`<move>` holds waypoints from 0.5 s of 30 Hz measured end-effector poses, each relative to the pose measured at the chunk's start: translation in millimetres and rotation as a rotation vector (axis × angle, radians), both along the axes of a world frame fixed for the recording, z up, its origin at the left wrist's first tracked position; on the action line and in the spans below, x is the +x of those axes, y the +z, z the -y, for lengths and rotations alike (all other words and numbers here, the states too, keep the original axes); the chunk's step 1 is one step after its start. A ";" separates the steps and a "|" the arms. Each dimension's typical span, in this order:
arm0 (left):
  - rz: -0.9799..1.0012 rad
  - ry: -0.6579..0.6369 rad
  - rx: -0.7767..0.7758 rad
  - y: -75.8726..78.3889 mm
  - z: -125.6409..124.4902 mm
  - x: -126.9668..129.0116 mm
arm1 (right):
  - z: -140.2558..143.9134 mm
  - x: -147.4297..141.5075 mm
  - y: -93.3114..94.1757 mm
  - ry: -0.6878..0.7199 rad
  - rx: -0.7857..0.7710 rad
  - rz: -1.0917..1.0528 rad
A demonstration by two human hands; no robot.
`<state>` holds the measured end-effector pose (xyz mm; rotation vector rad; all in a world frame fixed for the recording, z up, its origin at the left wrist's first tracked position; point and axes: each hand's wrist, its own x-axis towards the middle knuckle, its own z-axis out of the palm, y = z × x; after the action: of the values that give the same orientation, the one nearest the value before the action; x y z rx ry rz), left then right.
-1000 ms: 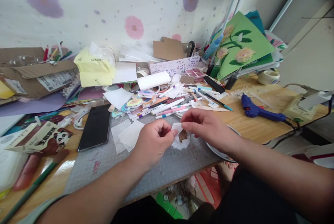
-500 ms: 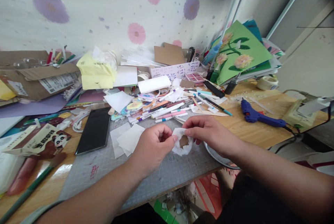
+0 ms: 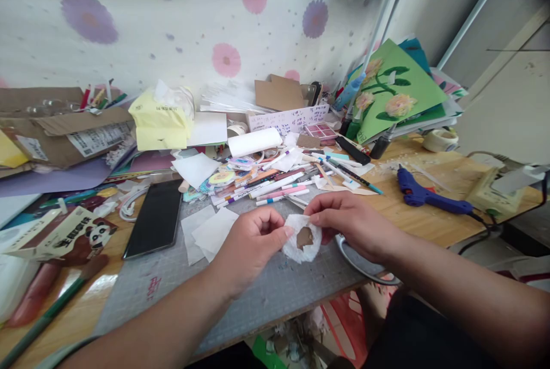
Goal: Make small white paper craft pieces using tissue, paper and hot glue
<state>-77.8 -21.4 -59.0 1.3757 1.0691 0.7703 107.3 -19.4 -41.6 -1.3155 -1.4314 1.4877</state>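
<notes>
Wooden bench (image 3: pixel 412 214) carries everything, with a grey gridded cutting mat (image 3: pixel 266 283) spread directly under the fingers. Beyond the fingertips lies a heap of coloured marker pens (image 3: pixel 275 183); outward from the left hand's knuckles are a black phone lying flat (image 3: pixel 157 217) and loose white paper squares (image 3: pixel 208 231). Past the right hand's far side rests a blue hot glue gun (image 3: pixel 423 194) with its cable, and a round metal dish rim (image 3: pixel 356 257) shows just under the right wrist.

Smallest of all is the round white crinkled paper piece with a brown scrap at its centre (image 3: pixel 303 238), held in the air just above the mat, between both sets of fingertips. The left hand (image 3: pixel 251 246) has its fingers closed, pinching the paper's left edge; the right hand (image 3: pixel 348 223) pinches the upper right edge between thumb and forefinger.

Thin paper like this looks likely to tear, so a light, even pinch on both edges seems wise, keeping the brown scrap centred. The dish rim and the pens crowd the space near the fingers.
</notes>
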 end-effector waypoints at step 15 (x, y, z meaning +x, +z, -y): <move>-0.043 -0.055 0.018 1.7 0.2 0.2 | 2.1 -3.3 2.3 0.015 0.022 0.039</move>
<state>-77.5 -21.7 -57.3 1.4366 1.0553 0.7150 104.0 -21.5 -39.3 -1.3296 -1.4815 1.4596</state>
